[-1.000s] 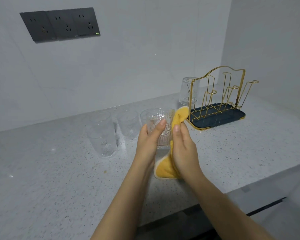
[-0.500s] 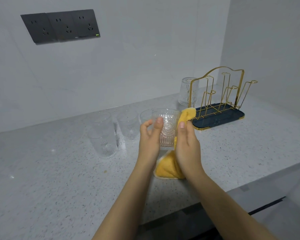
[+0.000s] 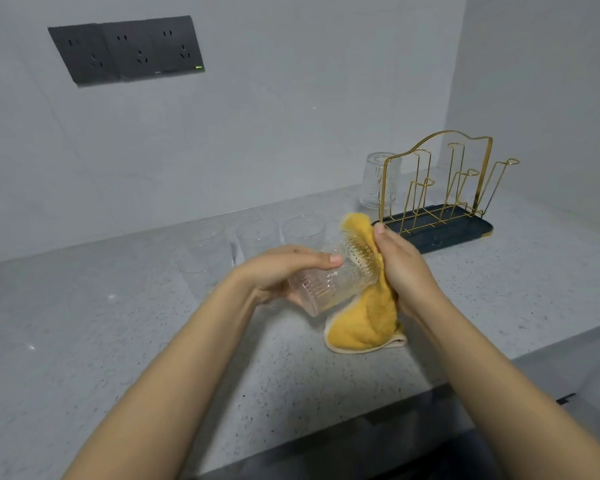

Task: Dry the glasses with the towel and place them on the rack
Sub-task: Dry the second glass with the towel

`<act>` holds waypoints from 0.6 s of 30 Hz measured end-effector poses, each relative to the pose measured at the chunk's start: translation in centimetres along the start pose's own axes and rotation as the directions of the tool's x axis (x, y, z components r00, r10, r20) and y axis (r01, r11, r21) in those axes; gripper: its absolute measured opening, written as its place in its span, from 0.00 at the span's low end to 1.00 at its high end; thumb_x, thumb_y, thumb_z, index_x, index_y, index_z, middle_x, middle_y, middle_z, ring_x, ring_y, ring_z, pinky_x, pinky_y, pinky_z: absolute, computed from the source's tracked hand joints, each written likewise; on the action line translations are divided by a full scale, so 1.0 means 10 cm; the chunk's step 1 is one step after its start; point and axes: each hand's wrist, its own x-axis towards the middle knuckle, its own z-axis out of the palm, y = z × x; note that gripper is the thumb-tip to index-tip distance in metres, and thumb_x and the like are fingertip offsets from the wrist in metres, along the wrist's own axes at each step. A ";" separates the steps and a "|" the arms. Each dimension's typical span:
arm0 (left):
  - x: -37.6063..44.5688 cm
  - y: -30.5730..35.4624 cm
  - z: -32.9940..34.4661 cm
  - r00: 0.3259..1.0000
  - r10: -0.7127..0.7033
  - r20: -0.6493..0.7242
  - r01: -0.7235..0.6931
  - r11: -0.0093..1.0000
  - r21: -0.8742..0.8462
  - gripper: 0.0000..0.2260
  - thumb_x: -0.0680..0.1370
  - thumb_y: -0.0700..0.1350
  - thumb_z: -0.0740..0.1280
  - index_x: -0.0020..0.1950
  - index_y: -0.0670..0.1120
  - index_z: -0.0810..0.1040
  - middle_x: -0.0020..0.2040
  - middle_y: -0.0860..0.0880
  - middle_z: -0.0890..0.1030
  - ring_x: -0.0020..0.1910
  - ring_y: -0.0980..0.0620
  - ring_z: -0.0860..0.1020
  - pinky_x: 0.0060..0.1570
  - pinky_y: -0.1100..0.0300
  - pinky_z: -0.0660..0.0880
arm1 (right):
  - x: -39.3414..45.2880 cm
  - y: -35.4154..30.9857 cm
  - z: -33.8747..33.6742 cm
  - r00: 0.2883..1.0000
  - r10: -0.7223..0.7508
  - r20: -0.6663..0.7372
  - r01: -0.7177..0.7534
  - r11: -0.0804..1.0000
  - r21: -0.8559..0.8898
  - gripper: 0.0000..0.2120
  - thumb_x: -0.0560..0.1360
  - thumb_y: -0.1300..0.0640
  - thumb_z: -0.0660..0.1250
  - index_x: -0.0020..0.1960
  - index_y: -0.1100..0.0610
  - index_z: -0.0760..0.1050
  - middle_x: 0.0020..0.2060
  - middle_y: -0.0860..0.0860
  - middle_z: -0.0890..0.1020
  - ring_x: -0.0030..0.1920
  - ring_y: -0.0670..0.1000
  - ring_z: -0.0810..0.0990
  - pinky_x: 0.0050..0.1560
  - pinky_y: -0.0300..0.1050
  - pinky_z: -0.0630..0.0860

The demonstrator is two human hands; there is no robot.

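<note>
My left hand [image 3: 284,271] grips a ribbed clear glass [image 3: 329,284], tipped on its side with the mouth pointing right. My right hand [image 3: 400,265] holds a yellow towel [image 3: 368,317] and presses part of it into the glass's mouth; the towel's lower end hangs down to the counter. Three clear glasses stand upright in a row behind my hands: one on the left [image 3: 207,245], one in the middle [image 3: 257,237] and one on the right [image 3: 303,232]. The gold wire rack [image 3: 440,188] on a dark tray [image 3: 465,230] stands at the back right, with one glass [image 3: 374,181] upside down at its left end.
The speckled grey counter [image 3: 118,323] runs to a front edge at the lower right. A grey wall behind carries a dark socket panel [image 3: 129,51]. A side wall closes in just right of the rack.
The glass has gone from upright to lying on its side in my left hand. My right hand has pushed the towel into its mouth.
</note>
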 end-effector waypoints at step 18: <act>0.01 0.31 -0.11 0.947 0.198 -0.252 -0.055 0.876 0.479 0.22 0.80 0.63 0.57 0.68 0.52 0.71 0.60 0.52 0.76 0.53 0.53 0.77 0.38 0.63 0.75 | 0.02 0.15 0.20 0.857 0.137 0.497 -0.441 0.694 0.569 0.22 0.63 0.51 0.74 0.54 0.59 0.78 0.42 0.55 0.85 0.40 0.53 0.85 0.39 0.44 0.81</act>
